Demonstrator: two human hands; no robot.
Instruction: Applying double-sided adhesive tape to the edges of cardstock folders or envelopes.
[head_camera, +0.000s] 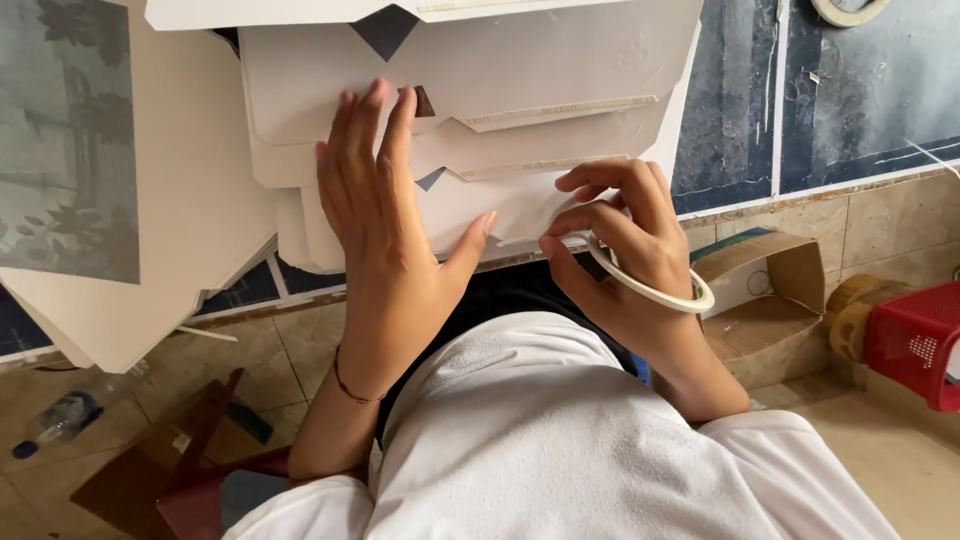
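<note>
Pressing flat, left hand (385, 215) pins white card sheets (520, 80); right hand (625, 245) fingers seemingly pinch tape ring (655, 290) at their edge.

An open cardboard box (760, 295) sits on the tiled floor, a red plastic crate (915, 340) just right of it; a plastic bottle (55, 422) lies far to its left.

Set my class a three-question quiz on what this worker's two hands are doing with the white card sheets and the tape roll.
1. True or false: the left hand lies flat on the stacked white card sheets.
2. What hangs around the right hand?
A) tape roll B) scissors C) bottle
3. What colour is the basket at the far right?

Key: 1 true. 2 A, the tape roll. 3 red.
</note>
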